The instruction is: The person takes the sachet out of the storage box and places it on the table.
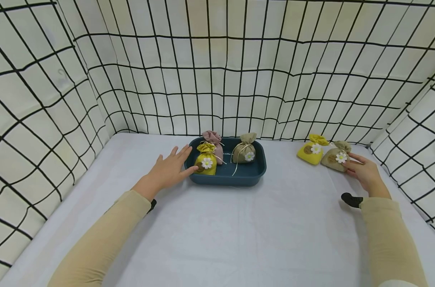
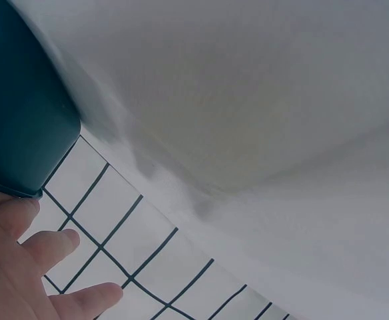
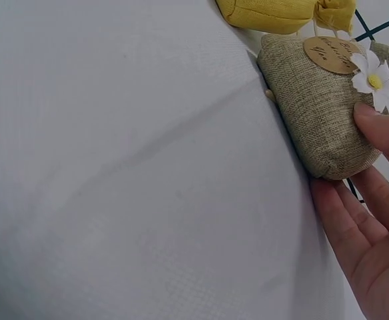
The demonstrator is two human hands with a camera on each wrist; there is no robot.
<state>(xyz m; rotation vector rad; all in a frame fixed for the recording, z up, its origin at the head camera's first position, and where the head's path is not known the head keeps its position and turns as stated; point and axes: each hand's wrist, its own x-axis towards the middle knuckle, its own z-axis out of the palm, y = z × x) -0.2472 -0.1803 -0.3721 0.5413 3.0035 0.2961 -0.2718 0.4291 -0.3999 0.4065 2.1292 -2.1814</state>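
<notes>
A dark blue tray (image 1: pixel 251 172) sits mid-table and holds a yellow sachet bag (image 1: pixel 205 160), a pink one (image 1: pixel 213 139) and a beige one (image 1: pixel 244 150), all upright. My left hand (image 1: pixel 170 169) lies flat with straight fingers touching the tray's left wall; the left wrist view shows that hand (image 2: pixel 21 267) beside the tray (image 2: pixel 21 100). At the right, a second yellow bag (image 1: pixel 312 151) and a beige bag with a daisy (image 1: pixel 335 158) lie on the cloth. My right hand (image 1: pixel 361 171) holds the daisy bag (image 3: pixel 321 113) between thumb and fingers (image 3: pixel 381 127).
White cloth covers the table (image 1: pixel 239 231). Fabric walls with a black grid (image 1: pixel 217 79) close in the back and both sides. The lying yellow bag (image 3: pixel 274 13) touches the beige one.
</notes>
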